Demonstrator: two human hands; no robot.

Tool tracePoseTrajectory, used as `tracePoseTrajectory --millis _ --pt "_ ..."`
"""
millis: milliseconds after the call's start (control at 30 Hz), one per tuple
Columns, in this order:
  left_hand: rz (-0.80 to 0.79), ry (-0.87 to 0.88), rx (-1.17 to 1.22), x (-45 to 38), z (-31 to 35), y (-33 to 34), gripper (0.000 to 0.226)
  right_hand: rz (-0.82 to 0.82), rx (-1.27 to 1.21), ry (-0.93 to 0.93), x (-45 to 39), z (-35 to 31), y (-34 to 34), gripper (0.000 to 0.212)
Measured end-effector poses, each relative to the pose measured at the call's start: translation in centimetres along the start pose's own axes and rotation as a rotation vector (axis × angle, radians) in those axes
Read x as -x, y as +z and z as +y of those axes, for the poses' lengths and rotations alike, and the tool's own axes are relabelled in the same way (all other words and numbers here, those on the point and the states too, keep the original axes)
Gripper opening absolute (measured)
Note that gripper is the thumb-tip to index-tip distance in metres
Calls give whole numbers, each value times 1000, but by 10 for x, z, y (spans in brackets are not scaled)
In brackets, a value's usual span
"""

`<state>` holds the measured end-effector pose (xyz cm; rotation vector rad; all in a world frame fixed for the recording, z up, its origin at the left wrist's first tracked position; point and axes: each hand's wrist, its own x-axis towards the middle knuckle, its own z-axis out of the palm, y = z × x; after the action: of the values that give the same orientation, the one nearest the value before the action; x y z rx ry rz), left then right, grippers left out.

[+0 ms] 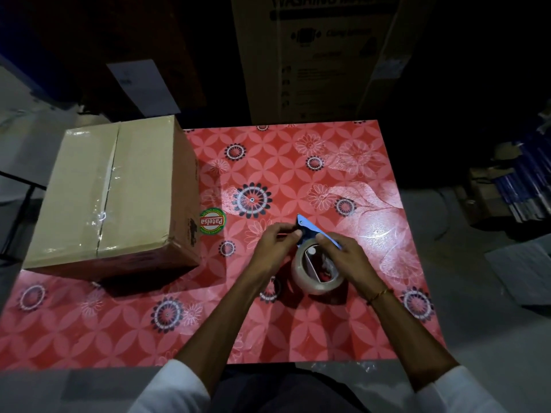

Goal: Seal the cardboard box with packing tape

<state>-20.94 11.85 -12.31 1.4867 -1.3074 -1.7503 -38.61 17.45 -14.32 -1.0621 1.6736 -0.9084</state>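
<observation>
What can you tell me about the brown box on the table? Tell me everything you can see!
The cardboard box is plain brown and sits on the far left part of the red flowery table, away from both hands. Its two top flaps are folded shut and meet in a seam down the middle. Shiny clear tape already lies along that seam, a bit wrinkled. Dark printing shows on its right side. A round green and red sticker lies on the table beside it.

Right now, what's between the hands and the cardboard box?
Head view: only patterned red tablecloth and a round green Patelsa sticker beside the cardboard box; both hands are on the tape roll.
</observation>
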Motion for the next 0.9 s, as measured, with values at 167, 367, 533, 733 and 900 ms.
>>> tracePoseTrajectory --millis 167,367,533,733,900 --pt "-53 25 -120 -15 9 4 37 42 133 -79 -14 -8 -11 20" --pt "-142 48 -263 -38 17 -1 44 22 194 -110 -36 1 -18 24" --pt "-143 49 -335 -46 18 3 49 15 220 -123 -42 2 -21 23" --pt "-147 32 -306 -45 21 4 48 49 207 -85 -42 -1 -20 20" --pt "-110 49 -354 -40 20 3 55 52 260 -84 -44 -10 -19 13"
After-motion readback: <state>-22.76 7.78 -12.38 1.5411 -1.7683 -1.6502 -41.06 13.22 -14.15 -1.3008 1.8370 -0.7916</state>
